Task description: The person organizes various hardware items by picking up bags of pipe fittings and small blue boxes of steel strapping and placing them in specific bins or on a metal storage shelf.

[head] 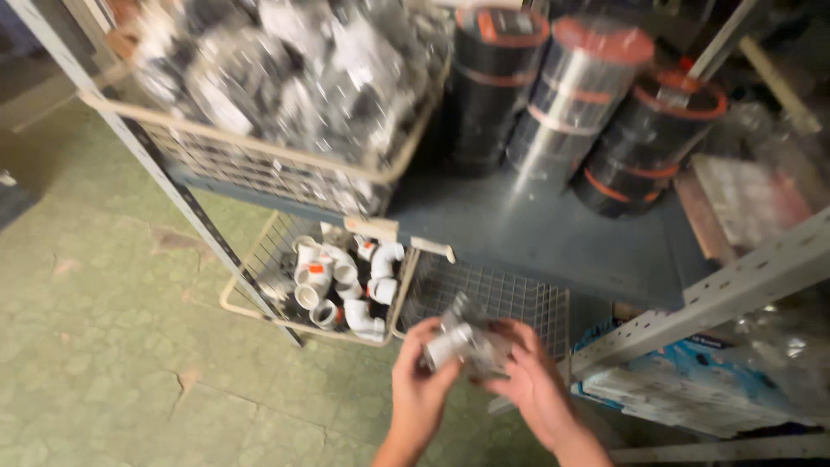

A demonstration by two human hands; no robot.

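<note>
Storeroom floor: worn green patterned lino, cracked and stained in spots. Metal rack on slotted angle uprights, grey-blue painted shelf, flat and scuffed.

On the shelf: cream wire basket piled with clear plastic bags of grey-white fittings, blurred, can't tell the type. Just beside it, three black cylindrical rolls in glossy film with orange bands, leaning against each other. Far right, a flat clear-wrapped pack, blurred.

Below the shelf: a second wire basket holding white plastic pipe elbows, smooth, short curved bends with round sockets, jumbled together. Next to it a grey wire mesh basket, fine square grid. Lower right, blue-and-white printed packs under the angled rack rail.

Left hand and right hand are both up in front of the mesh basket, holding one small clear plastic bag between them. Bag is crinkly and shiny, with a white cylindrical fitting inside. Left fingers wrap the fitting end from below; right fingers curl over the other end of the bag. Both grasping, neither slack. Bag sits above the floor, just off the mesh basket's front edge, near the elbows but apart from them. Motion blur on the bag, finer detail not readable.
</note>
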